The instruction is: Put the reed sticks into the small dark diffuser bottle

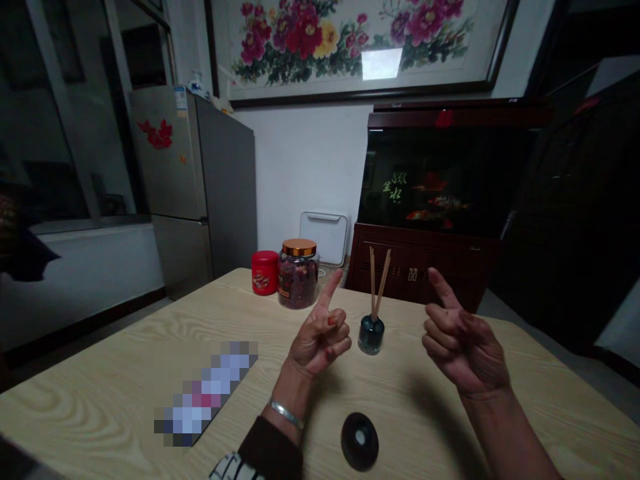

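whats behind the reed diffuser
Behind the reed diffuser, the table continues to its far edge, with the aquarium cabinet beyond; whatever the diffuser covers can't be seen.

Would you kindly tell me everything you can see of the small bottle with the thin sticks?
The small bottle stands upright on the pale wood-grain table, in the gap between the left hand and the right hand; neither appears to touch it. It looks like glass: short, rounded and dark teal, with a paler, clearer base. A few thin, light-brown sticks, wood-like, rise from its neck and spread slightly apart. Finer details are too small to make out.
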